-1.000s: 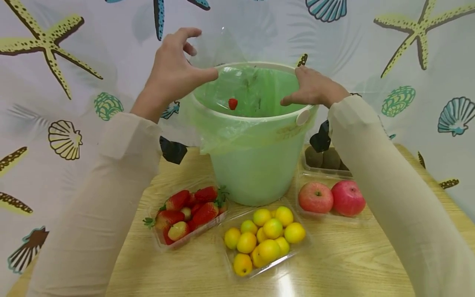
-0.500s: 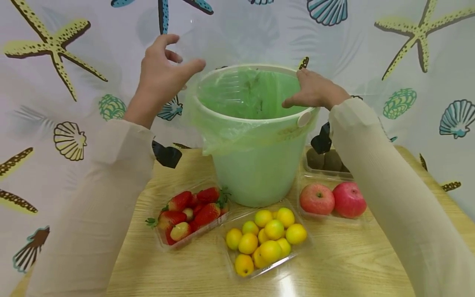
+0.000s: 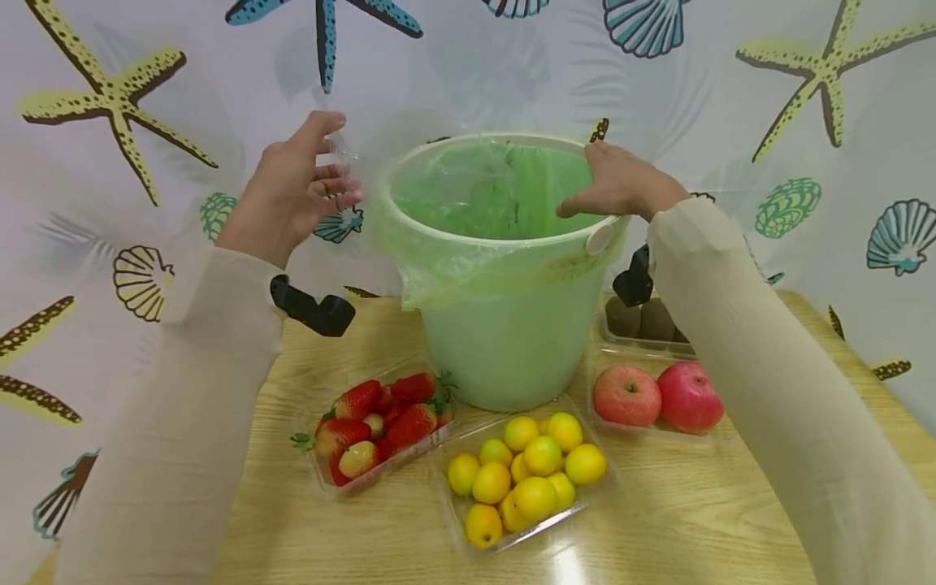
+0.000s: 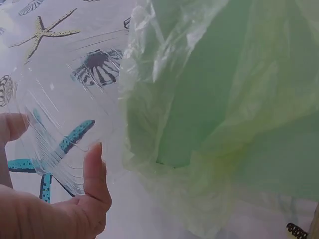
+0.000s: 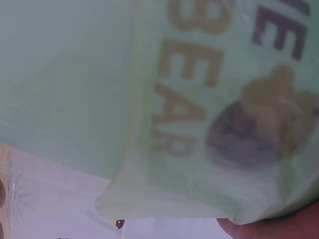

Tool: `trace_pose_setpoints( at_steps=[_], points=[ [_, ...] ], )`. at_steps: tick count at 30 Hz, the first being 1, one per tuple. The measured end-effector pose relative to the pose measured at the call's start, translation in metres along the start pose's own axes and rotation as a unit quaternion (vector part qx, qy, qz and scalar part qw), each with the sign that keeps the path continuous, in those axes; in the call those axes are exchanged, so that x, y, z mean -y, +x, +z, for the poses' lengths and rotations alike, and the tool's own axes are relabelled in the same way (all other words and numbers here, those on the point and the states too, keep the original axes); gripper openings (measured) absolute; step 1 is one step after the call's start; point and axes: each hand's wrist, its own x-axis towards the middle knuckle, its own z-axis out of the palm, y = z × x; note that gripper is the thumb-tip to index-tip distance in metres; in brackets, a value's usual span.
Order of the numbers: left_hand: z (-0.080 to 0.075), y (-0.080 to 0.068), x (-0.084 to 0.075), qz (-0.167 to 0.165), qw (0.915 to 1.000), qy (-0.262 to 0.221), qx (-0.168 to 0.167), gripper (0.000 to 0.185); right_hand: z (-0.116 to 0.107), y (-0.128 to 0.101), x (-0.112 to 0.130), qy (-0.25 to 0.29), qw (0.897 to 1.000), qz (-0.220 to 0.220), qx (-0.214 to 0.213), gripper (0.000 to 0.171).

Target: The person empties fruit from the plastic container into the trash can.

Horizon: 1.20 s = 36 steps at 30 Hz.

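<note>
In front of me hangs a pale curtain (image 3: 468,73) printed with yellow starfish, blue starfish and teal shells (a few brown shells at the left edge too). Below it I see a light wooden table (image 3: 695,520) with visible grain, catching a bright glare near its front edge.

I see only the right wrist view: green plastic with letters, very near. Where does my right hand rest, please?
Observer: The right hand rests on the rim of the green bucket.
Operator: And the left hand?
Observer: The left hand holds a clear plastic tray, to the left of the bucket.
Operator: What lies in front of the bucket?
Observer: Trays of strawberries, small yellow fruits and two apples.
</note>
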Motion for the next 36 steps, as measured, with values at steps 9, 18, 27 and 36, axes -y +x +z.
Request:
trace_pose_setpoints(
  at_steps=[9, 18, 27, 36],
  points=[
    [-0.016, 0.010, 0.004, -0.058, 0.9922, -0.110, 0.012, 0.076, 0.000, 0.000, 0.000, -0.005, 1.000, -0.001, 0.004, 0.098],
    [-0.037, 0.009, 0.008, -0.050, 0.9878, -0.146, 0.021, 0.073, -0.001, -0.001, 0.000, -0.009, 1.000, 0.002, 0.010, 0.099],
    [-0.065, 0.005, 0.011, -0.054, 0.9771, -0.200, 0.050, 0.078, -0.001, 0.001, -0.003, -0.006, 1.000, 0.001, 0.007, 0.099],
    [-0.102, 0.005, 0.019, -0.081, 0.9546, -0.281, 0.057, 0.072, -0.001, 0.001, 0.001, -0.002, 1.000, 0.000, 0.006, 0.098]
  ],
)
